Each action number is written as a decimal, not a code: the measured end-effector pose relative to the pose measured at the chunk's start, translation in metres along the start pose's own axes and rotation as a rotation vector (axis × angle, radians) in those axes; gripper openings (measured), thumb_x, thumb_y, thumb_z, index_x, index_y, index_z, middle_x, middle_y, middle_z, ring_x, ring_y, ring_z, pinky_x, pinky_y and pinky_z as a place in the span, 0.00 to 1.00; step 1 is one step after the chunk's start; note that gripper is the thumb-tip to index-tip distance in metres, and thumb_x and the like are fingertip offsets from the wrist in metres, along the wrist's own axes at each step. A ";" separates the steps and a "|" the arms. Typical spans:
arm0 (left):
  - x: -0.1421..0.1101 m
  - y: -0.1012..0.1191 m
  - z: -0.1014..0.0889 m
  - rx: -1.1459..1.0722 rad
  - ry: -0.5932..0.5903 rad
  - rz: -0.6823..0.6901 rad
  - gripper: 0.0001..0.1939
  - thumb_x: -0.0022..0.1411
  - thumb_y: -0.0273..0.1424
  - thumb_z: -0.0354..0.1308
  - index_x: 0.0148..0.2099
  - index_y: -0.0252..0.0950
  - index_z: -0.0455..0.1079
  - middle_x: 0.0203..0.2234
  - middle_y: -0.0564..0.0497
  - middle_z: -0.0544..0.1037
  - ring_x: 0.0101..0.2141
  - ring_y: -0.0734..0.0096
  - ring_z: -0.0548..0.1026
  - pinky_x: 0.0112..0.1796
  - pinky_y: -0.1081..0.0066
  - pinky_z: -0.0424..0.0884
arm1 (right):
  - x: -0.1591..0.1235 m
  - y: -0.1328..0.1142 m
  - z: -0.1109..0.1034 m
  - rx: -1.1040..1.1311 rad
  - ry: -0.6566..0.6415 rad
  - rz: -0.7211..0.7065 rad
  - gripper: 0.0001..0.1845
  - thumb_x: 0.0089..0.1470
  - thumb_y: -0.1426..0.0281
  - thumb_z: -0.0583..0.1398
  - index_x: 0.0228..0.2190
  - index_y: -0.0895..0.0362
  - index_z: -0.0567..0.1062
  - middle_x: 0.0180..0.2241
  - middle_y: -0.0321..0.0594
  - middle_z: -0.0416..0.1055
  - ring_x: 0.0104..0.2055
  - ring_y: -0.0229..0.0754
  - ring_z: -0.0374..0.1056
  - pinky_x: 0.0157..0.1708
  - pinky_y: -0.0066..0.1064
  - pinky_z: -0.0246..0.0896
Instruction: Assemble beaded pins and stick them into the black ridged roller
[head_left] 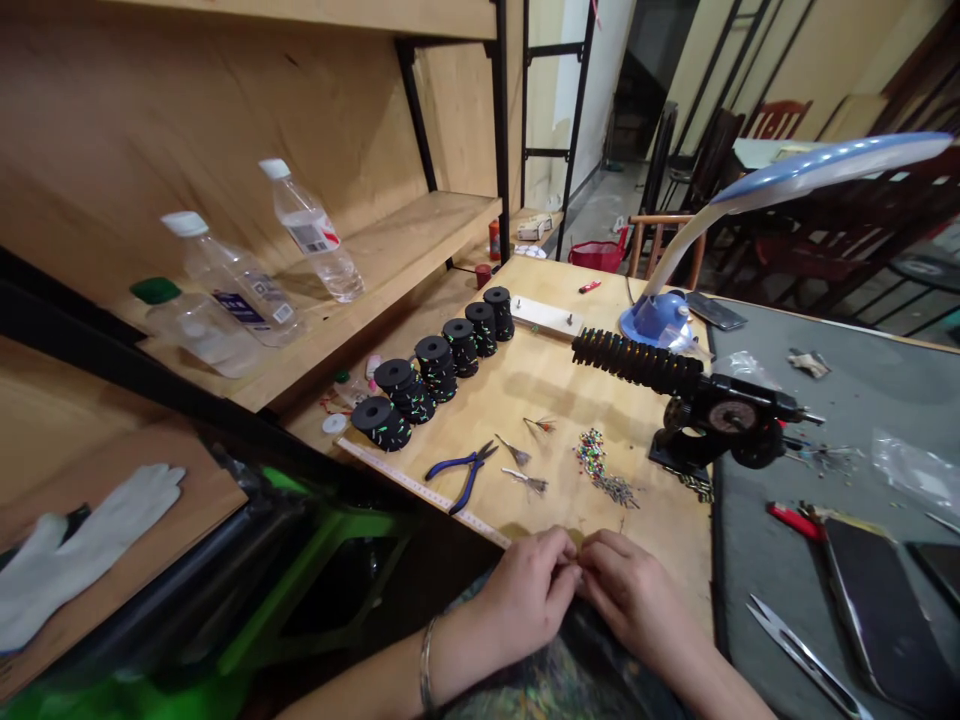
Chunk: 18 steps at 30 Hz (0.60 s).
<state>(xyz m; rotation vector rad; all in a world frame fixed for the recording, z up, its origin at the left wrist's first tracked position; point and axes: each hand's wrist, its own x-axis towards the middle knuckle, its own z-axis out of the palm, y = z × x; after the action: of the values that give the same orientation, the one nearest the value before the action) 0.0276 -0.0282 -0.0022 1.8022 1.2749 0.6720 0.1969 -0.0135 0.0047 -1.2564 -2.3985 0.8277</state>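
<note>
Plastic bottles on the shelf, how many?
3, all on the wooden shelf: a green-capped bottle nearest the camera, a white-capped bottle with a blue label next, and another white-capped bottle farthest. Any behind them would be hidden.

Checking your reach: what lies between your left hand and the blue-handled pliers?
Between your left hand and the blue-handled pliers lies a white measuring tape; head view.

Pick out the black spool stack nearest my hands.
The stack at the row's near end, by the tape measure; the other five stand farther away.
</note>
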 end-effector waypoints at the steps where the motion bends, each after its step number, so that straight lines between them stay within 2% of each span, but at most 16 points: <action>1: 0.001 0.000 -0.001 0.001 0.001 0.006 0.05 0.61 0.24 0.50 0.36 0.35 0.68 0.28 0.49 0.75 0.30 0.67 0.73 0.32 0.71 0.65 | -0.001 -0.001 0.000 0.003 0.013 0.003 0.10 0.60 0.74 0.53 0.28 0.56 0.72 0.29 0.42 0.71 0.31 0.43 0.70 0.30 0.29 0.64; 6: 0.000 -0.003 -0.005 0.006 0.021 0.031 0.06 0.60 0.23 0.49 0.32 0.36 0.65 0.25 0.52 0.70 0.27 0.70 0.68 0.29 0.73 0.60 | -0.002 -0.003 0.000 -0.022 0.059 -0.013 0.11 0.60 0.77 0.52 0.30 0.56 0.71 0.29 0.42 0.71 0.31 0.43 0.70 0.30 0.29 0.64; 13: -0.005 -0.008 -0.005 -0.272 0.090 -0.090 0.06 0.58 0.24 0.51 0.29 0.36 0.60 0.18 0.61 0.55 0.20 0.77 0.55 0.22 0.75 0.51 | -0.002 -0.001 -0.013 -0.099 0.019 -0.059 0.08 0.60 0.77 0.52 0.33 0.55 0.69 0.30 0.41 0.72 0.32 0.43 0.70 0.30 0.30 0.63; 16: -0.007 -0.009 -0.008 -0.386 0.111 -0.115 0.06 0.59 0.27 0.51 0.28 0.36 0.59 0.18 0.61 0.54 0.20 0.77 0.53 0.22 0.75 0.50 | -0.001 0.000 -0.018 -0.106 0.011 -0.086 0.10 0.60 0.78 0.50 0.39 0.56 0.69 0.33 0.43 0.73 0.34 0.44 0.71 0.32 0.31 0.64; 18: -0.008 -0.008 -0.010 -0.448 0.125 -0.125 0.06 0.58 0.28 0.52 0.28 0.36 0.59 0.18 0.61 0.55 0.20 0.77 0.54 0.22 0.76 0.51 | 0.000 -0.001 -0.020 -0.126 0.027 -0.098 0.11 0.60 0.78 0.49 0.39 0.57 0.68 0.32 0.44 0.74 0.32 0.44 0.71 0.31 0.31 0.64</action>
<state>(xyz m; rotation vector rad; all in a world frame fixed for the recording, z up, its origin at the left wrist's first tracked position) 0.0124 -0.0310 -0.0036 1.3232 1.1914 0.9276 0.2059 -0.0071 0.0211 -1.1756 -2.5021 0.6358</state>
